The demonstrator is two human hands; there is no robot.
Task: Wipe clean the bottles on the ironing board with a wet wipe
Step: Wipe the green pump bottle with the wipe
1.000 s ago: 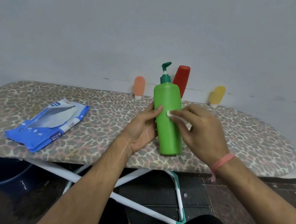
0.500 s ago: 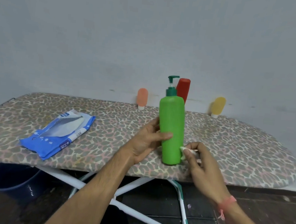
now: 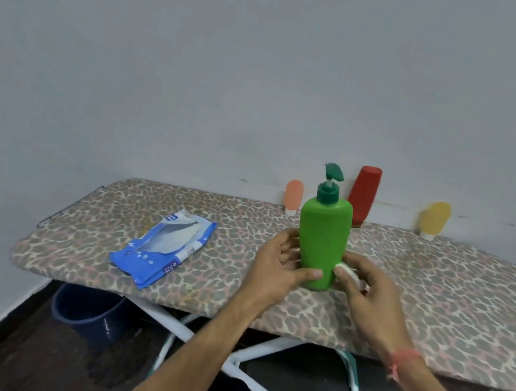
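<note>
Here, a green pump bottle [image 3: 323, 242] stands upright near the front edge of the ironing board [image 3: 430, 294]. Left hand [image 3: 278, 268] curls round its lower body, thumb across the front. Right hand [image 3: 367, 289] pinches a white wet wipe [image 3: 346, 270] against the bottle's lower right side. Blue wipes pack [image 3: 163, 247] lies flat toward the board's left end; print too blurred to read. Orange tube [image 3: 293, 196], red bottle [image 3: 364, 194] and yellow tube [image 3: 434, 219] line the back edge.

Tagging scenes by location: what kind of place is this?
Probably a home utility or laundry corner: a leopard-print ironing board against a bare wall, a dark bucket beneath it, toiletry bottles like the green pump bottle standing on it.
</note>
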